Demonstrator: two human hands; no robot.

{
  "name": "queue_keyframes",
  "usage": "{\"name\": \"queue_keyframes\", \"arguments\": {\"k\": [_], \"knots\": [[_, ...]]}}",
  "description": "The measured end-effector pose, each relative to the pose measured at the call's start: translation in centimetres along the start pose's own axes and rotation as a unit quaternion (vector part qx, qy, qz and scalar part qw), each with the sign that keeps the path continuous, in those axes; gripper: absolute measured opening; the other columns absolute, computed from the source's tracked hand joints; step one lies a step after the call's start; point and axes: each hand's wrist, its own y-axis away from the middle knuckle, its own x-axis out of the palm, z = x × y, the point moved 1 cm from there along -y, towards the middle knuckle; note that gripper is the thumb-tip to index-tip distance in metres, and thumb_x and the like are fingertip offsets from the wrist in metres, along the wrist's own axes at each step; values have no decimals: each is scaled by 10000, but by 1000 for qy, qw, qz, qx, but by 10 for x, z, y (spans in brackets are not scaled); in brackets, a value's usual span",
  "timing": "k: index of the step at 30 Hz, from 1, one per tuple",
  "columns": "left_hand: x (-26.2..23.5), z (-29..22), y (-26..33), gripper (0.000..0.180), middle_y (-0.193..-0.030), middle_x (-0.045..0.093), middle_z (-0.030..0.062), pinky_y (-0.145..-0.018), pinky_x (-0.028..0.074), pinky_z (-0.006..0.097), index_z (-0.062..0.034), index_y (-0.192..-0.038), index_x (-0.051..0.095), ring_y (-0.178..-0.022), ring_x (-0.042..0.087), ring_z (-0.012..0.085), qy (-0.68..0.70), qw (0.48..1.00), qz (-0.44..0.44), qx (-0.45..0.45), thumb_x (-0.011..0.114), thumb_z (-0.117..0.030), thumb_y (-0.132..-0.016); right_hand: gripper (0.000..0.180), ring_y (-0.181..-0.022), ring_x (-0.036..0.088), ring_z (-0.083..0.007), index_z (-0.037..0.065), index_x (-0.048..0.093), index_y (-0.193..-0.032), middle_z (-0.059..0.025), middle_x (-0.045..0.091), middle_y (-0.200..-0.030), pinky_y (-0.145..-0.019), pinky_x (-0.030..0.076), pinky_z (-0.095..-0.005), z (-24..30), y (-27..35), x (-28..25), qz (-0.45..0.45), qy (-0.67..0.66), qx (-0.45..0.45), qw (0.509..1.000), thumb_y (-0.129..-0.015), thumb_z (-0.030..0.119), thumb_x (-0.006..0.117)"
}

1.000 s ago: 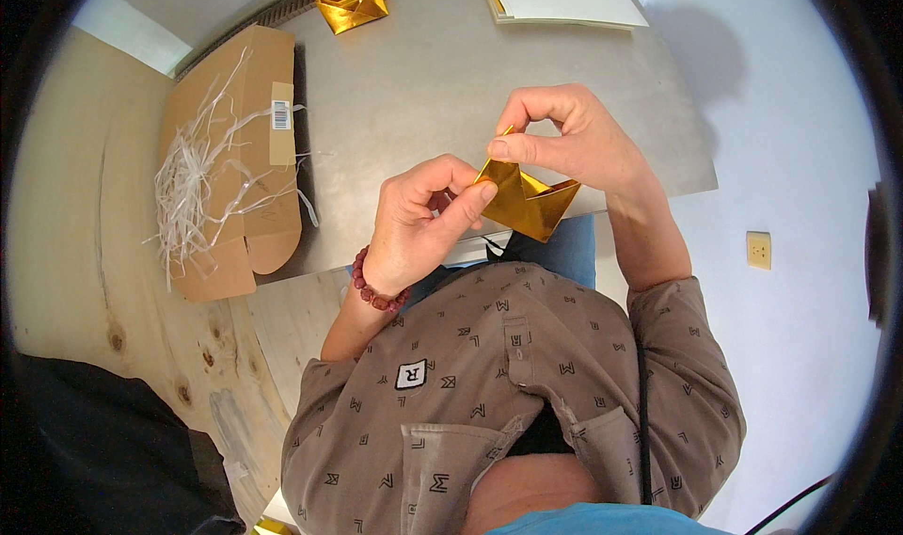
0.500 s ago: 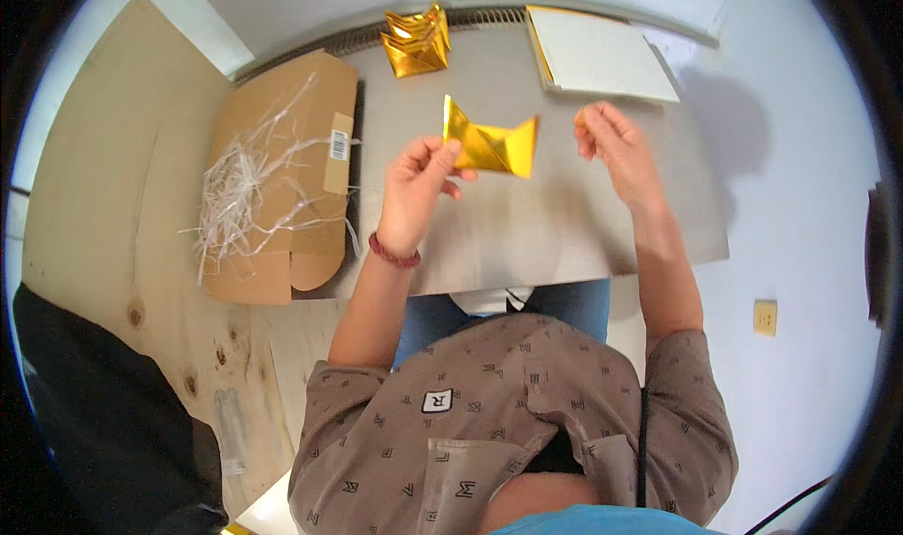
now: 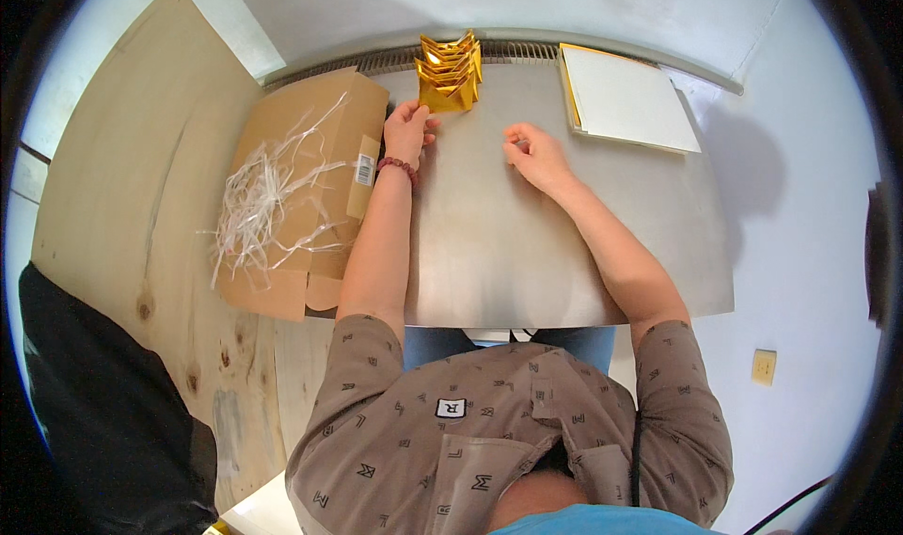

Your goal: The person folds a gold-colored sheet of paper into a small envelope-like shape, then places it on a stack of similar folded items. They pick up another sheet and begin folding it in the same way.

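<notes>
At the far side of the metal table, my left hand pinches the lower left corner of a folded gold foil paper piece. That piece stands at the front of a row of several similar gold foil pieces, nested one behind another. My right hand hovers over the middle of the table, fingers curled in, with nothing seen in it. A dark red beaded bracelet circles my left wrist.
A brown cardboard box with clear plastic strands on top lies at the left of the metal table. At the back right sits a stack of white and yellow sheets. A wall runs behind the table.
My left hand has carried the gold foil piece forward to the front of the row. My right hand has moved left over the table. The whole view has shifted slightly.
</notes>
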Motion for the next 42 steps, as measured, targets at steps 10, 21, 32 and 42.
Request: {"name": "queue_keyframes", "arguments": {"k": [10, 21, 32, 42], "knots": [[15, -4, -7, 255, -944, 762, 68, -597, 567, 259, 21, -1149, 728, -710, 712, 116, -151, 983, -97, 30, 681, -175, -993, 437, -1096, 681, -345, 58, 629, -1337, -174, 684, -1246, -957, 539, -443, 13, -51, 38, -64, 66, -49, 995, -927, 207, 659], [20, -5, -10, 297, -972, 758, 86, -612, 592, 278, 37, -1192, 691, -717, 724, 130, -198, 972, -118, 54, 711, -164, -974, 480, -1207, 635, -358, 80, 596, -1392, -168, 625, -1374, -1018, 517, -464, 21, -63, 45, -51, 134, -27, 989, -941, 239, 642], [10, 9, -12, 394, -1107, 671, 152, -611, 596, 310, 54, -1273, 622, -710, 714, 180, -175, 971, -125, 103, 721, -176, -968, 310, -935, 714, -265, 91, 657, -1232, -113, 687, -1258, -852, 571, -360, 23, 11, -32, -135, 31, -260, 956, -925, 43, 651], [65, -11, 119, 207, -922, 693, 107, -741, 553, 314, -31, -1135, 686, -805, 666, 188, -299, 898, 117, 300, 703, -128, -953, 424, -1284, 561, -341, 104, 655, -1302, -81, 640, -1391, -1103, 443, -445, -49, 50, -165, -156, 366, -199, 895, -883, 136, 711]]}}
